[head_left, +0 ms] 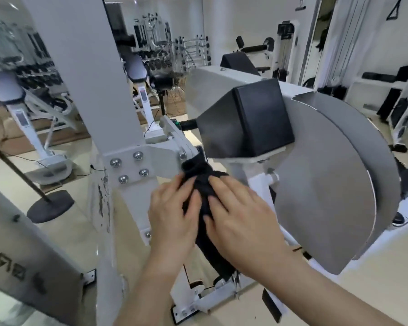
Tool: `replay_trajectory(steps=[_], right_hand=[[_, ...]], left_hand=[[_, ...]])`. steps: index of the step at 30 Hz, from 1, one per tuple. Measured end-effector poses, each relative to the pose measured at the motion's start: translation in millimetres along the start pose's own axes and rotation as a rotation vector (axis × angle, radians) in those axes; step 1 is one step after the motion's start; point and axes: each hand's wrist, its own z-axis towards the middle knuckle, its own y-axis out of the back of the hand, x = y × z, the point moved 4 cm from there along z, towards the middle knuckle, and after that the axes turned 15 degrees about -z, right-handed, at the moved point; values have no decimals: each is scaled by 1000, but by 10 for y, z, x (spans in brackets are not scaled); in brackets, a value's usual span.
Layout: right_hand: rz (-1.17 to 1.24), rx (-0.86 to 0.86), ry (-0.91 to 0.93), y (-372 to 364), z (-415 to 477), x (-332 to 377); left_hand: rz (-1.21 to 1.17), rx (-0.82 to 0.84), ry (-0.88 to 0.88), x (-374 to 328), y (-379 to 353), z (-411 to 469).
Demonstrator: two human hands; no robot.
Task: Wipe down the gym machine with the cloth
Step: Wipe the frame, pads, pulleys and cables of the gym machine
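Note:
A black cloth (199,175) is bunched against the white frame of the gym machine (132,161), just below its bolted bracket and beside the black pad (257,116). Both of my hands lie on the cloth. My left hand (172,215) rests on its left side with fingers stretched out. My right hand (240,212) covers its right side, fingers extended over the fabric. The cloth's lower end hangs down between my wrists. A large grey disc cover (327,184) stands to the right of the hands.
A wide white upright post (85,67) rises at left. A dark round base with a slanted pole (50,205) sits on the floor at left. Other benches and weight racks (243,62) fill the back of the room.

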Motion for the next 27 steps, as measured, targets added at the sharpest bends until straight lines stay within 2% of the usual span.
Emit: replay_trajectory(steps=[3,5,7,11,15,18,21,23,24,26,27], right_hand=[[-271,315,207,-178,107,90],[-370,424,307,-228,219,109],[-393,479,366,-266,469,145],[-342,492,416,-285,870,129],[-257,521,528,-155,450,104],[-164,435,465,-11,346,-14],[-153,392,385,-43,577,-18],[-162,327,225,-50,744,-20],[-159,312,147,-37,776,-31],[-155,351,120,-52,707,-5],[-174,352,133,-43,646,3]], left_hand=[[-462,130,209,188,-292,-97],[-693,75,306,335,-393,-56],[-795,-1,374,462,-420,87],[-538,-65,322,468,-564,204],[-665,27,375,475,-785,-344],[-685,31,363,438,-861,-536],[-521,-30,215,336,-784,-157],[-237,-51,-2,281,-703,245],[-50,-45,-46,287,-689,416],[101,6,-14,355,-675,611],[32,26,10,354,-654,619]])
